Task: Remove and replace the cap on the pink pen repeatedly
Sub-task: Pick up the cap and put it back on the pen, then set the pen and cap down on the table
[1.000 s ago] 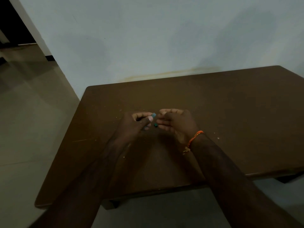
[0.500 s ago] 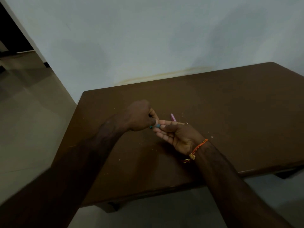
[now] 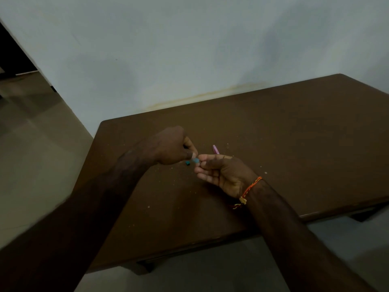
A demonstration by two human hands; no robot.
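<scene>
The pink pen (image 3: 216, 149) is held in the right hand (image 3: 221, 173), its smooth plastic end showing beyond the fingers. The small teal cap (image 3: 194, 161) is pinched by the left hand (image 3: 172, 147), just beside the right fingertips. If misaligned, the slippery cap could be dropped onto the matte brown worktop (image 3: 294, 133).

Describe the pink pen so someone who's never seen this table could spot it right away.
Find the dark brown table against the pale wall, then the two hands meeting above its middle. The right hand, with an orange thread bracelet at the wrist, holds the pink pen; its pink end pokes out beyond the fingers, the only pink thing there.
</scene>
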